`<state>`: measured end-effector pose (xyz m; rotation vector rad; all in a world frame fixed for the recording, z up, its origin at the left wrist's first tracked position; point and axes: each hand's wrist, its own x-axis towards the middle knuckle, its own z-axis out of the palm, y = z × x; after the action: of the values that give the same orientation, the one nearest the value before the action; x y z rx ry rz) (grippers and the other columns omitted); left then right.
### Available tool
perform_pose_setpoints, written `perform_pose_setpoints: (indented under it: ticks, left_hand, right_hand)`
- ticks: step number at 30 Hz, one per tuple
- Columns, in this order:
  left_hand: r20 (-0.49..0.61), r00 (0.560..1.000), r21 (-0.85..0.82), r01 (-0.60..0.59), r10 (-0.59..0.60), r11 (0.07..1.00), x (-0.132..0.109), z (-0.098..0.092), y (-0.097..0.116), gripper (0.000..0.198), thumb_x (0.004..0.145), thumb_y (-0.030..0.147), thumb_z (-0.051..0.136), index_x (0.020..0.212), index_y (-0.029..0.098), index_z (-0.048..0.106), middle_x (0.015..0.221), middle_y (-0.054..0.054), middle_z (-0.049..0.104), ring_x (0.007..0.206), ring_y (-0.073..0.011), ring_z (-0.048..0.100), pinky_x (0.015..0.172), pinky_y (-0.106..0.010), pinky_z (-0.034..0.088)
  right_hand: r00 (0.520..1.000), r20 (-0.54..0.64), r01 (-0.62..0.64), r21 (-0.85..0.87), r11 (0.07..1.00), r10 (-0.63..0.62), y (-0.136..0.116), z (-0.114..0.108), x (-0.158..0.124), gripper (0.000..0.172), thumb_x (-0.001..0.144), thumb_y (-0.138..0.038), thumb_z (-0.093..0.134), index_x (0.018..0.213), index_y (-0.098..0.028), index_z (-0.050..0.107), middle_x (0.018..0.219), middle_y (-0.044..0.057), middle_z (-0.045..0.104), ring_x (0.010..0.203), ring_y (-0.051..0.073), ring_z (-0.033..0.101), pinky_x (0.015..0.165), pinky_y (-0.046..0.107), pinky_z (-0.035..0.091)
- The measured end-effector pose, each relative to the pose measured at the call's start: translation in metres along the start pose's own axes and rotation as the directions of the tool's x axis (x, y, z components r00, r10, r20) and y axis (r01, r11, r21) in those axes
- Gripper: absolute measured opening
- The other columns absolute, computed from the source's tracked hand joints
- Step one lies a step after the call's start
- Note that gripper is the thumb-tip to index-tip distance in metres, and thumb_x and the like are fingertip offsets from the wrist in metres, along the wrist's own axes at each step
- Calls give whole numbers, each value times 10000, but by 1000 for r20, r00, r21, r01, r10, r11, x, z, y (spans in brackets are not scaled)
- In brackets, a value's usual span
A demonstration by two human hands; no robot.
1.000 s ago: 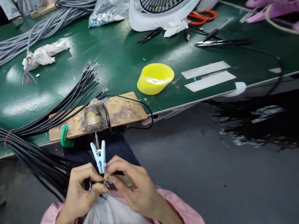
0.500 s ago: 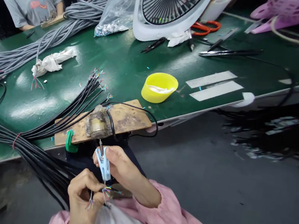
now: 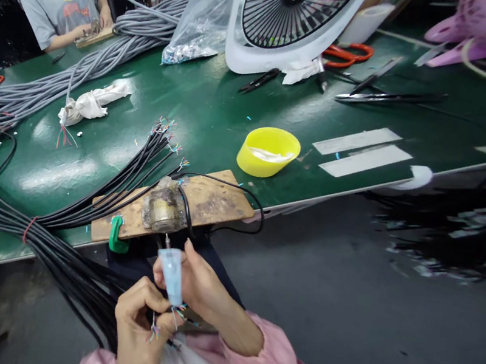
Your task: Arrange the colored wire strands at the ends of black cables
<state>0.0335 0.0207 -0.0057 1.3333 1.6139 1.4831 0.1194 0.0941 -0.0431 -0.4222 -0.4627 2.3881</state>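
Note:
My right hand [image 3: 202, 283] grips a light blue clothespin [image 3: 173, 274] that pinches thin coloured wires [image 3: 176, 313]. The clip's upper end points at a small metal tip [image 3: 167, 239] below a wooden board [image 3: 202, 203]. My left hand [image 3: 139, 325] is closed around the stripped end of a black cable, with coloured strands [image 3: 153, 331] sticking out between its fingers. A bundle of black cables [image 3: 64, 261] runs from the left toward that hand.
The board sits on the edge of a green table [image 3: 208, 109] with a green clamp [image 3: 115, 234]. On the table are a yellow bowl [image 3: 268, 151], a white fan [image 3: 292, 17], a rag [image 3: 94, 102], scissors [image 3: 347, 54] and grey cables [image 3: 82, 61]. A person [image 3: 64, 0] works at the far left.
My right hand moved from pinching the wires up onto the clothespin and squeezed it. Both hands rose slightly toward the board, and the camera view shifted.

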Motion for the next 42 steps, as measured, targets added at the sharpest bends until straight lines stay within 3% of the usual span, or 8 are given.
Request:
perform_pose_setpoints:
  ticks: [6,11,17,22,24,28,36,42]
  left_hand:
    - [56,997,-4,-45,45,999,0,-5,4,373,797,395,705,543,166,558,516,28,568,475,-70,497,463,-143,384]
    - [300,949,-59,-85,99,995,5,-17,-8,303,796,473,685,698,188,710,631,-33,685,609,-120,612,596,-186,474]
    - [321,939,17,125,-124,992,10,-24,-22,529,666,669,675,588,145,674,474,-5,548,440,-86,457,449,-193,354]
    - [341,905,-9,274,-255,962,14,-30,-25,314,734,457,748,739,146,709,659,-30,607,596,-105,530,558,-178,440]
    - [360,900,-12,269,-247,963,13,-31,-24,238,784,387,711,741,153,716,682,-39,632,617,-107,557,576,-171,454]
    - [318,928,63,185,-195,981,6,-30,-19,219,773,290,725,608,156,671,555,2,584,518,-77,517,506,-145,400]
    - [309,939,104,121,-147,987,2,-27,-13,242,769,271,719,577,157,627,517,27,550,463,-68,491,466,-140,376]
    - [302,943,111,110,-138,988,1,-26,-11,232,774,261,705,579,156,638,521,15,568,470,-76,504,470,-144,391]
  right_hand:
    - [995,-69,65,-89,994,-72,8,-20,-14,495,706,-636,702,698,-141,678,616,22,597,573,116,521,564,227,403]
    - [978,-44,169,-406,898,-204,-6,-25,-40,381,786,-517,694,676,-153,660,570,-9,563,513,85,473,510,204,361]
    - [864,501,412,-656,633,-43,-11,-20,-59,410,910,-464,545,707,-148,710,639,72,675,599,140,587,621,256,453]
    - [937,327,349,-891,290,-123,4,-19,-56,395,939,-400,500,734,-139,715,647,65,674,557,133,584,543,232,439]
    - [928,208,301,-909,290,-310,4,-19,-55,309,919,-332,544,733,-143,702,654,52,668,564,126,591,530,213,445]
    - [792,169,394,-876,280,-586,-3,-15,-56,144,878,-210,599,801,-148,704,720,55,689,624,128,616,576,210,488]
    - [722,312,552,-798,243,-618,-1,-8,-56,118,884,-169,602,941,-159,704,809,68,713,725,148,612,677,268,492]
    - [736,297,558,-776,296,-609,1,-9,-55,117,893,-160,583,902,-158,700,768,62,689,708,143,592,651,254,488]
